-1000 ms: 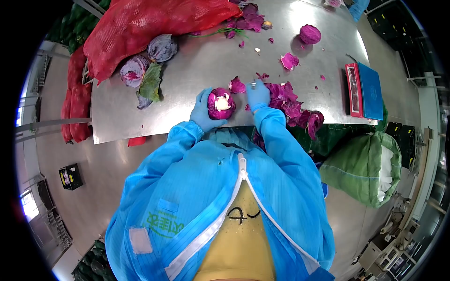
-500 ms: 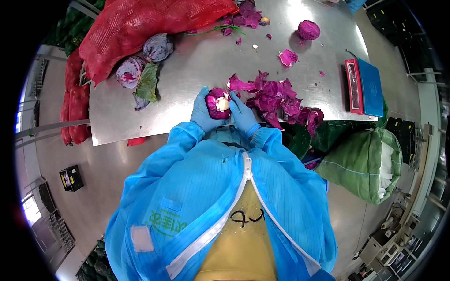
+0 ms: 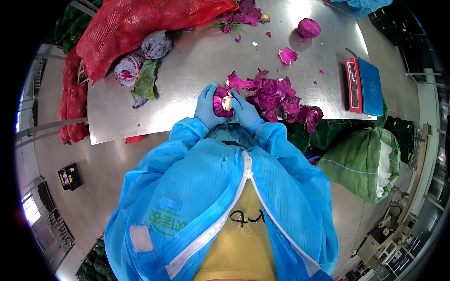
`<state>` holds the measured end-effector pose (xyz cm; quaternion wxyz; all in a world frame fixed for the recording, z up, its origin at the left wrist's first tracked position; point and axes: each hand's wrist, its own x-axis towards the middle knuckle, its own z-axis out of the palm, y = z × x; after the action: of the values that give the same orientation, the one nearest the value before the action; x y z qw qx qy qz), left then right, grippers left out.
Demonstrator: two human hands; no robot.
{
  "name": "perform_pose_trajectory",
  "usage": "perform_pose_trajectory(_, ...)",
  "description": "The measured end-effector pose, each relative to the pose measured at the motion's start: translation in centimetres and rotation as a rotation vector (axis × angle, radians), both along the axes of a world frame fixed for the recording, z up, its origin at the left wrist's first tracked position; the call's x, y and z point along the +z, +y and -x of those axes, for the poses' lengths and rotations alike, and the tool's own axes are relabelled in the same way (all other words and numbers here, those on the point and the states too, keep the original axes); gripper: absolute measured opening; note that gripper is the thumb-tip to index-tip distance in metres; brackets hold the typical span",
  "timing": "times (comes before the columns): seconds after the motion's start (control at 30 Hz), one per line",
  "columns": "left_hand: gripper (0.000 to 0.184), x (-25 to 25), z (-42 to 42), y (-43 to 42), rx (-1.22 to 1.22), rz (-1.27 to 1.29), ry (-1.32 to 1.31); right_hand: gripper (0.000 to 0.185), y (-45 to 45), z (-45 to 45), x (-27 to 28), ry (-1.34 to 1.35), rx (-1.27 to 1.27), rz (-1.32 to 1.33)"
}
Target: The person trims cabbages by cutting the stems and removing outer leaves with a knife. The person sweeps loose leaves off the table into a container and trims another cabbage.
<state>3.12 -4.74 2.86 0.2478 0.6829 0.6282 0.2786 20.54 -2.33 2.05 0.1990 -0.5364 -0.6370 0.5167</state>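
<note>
A small red cabbage (image 3: 219, 104), its pale cut stem end facing up, is held between my two blue-gloved hands above the table's near edge. My left hand (image 3: 206, 106) wraps round its left side. On the other side, my right hand (image 3: 244, 112) has its fingers closed against the cabbage near the stem. Whether the right hand also holds a small tool is hidden. Loose purple cabbage leaves (image 3: 273, 92) lie heaped just right of my right hand.
On the metal table (image 3: 187, 61) are a red mesh sack (image 3: 140, 33), two unpeeled cabbages (image 3: 156, 45) with a green outer leaf (image 3: 145, 80), a peeled cabbage (image 3: 309, 28) and a red-and-blue device (image 3: 364, 86). A green sack (image 3: 361, 161) stands at the right. Part of a blue sleeve (image 3: 365, 5) shows far right.
My hands have shifted slightly, and the cabbage has turned a little between them. At the top right, more of the blue sleeve has come into view.
</note>
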Motion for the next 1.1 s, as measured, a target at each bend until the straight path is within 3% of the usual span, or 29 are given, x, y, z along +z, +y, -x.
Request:
perform_pose_trajectory(0.3,0.114,1.8,-0.9,0.6,0.001,0.112,0.065,0.050,1.6,-0.5,0.7,0.006,0.045,0.084)
perform_pose_trajectory(0.37,0.113,1.9,-1.0,0.7,-0.002,0.108,0.094,0.050,1.9,-0.3,4.3,-0.040,0.043,0.430)
perform_pose_trajectory(0.4,0.113,2.0,-1.0,1.0,0.002,0.108,0.095,0.050,2.1,-0.4,3.8,-0.040,0.047,0.430)
perform_pose_trajectory(0.5,0.112,1.9,-1.0,0.9,-0.031,0.119,0.104,0.049,2.1,-0.8,2.6,0.188,-0.005,0.412)
perform_pose_trajectory(0.57,0.113,1.6,-0.9,1.0,-0.038,0.113,0.121,0.046,2.5,-0.9,2.6,-0.012,0.044,0.253)
perform_pose_trajectory(0.67,0.113,1.8,-0.6,1.1,-0.072,0.092,0.113,0.045,3.6,-1.8,-1.0,0.118,0.115,0.044)
perform_pose_trajectory(0.8,0.114,1.2,-0.1,0.6,-0.071,0.081,0.067,0.045,4.5,-2.2,-0.3,0.016,0.184,0.024)
perform_pose_trajectory(0.87,0.115,1.3,0.2,0.7,-0.101,0.051,0.040,0.046,5.3,-1.9,0.9,-0.089,0.111,0.149)
perform_pose_trajectory(1.03,0.117,-0.8,1.3,0.2,-0.154,-0.075,-0.011,0.048,6.9,-1.6,0.8,-0.163,0.084,0.164)
perform_pose_trajectory(1.1,0.114,-1.1,1.6,-0.4,-0.204,-0.133,-0.060,0.051,7.1,-1.1,0.6,-0.198,0.119,-0.023)
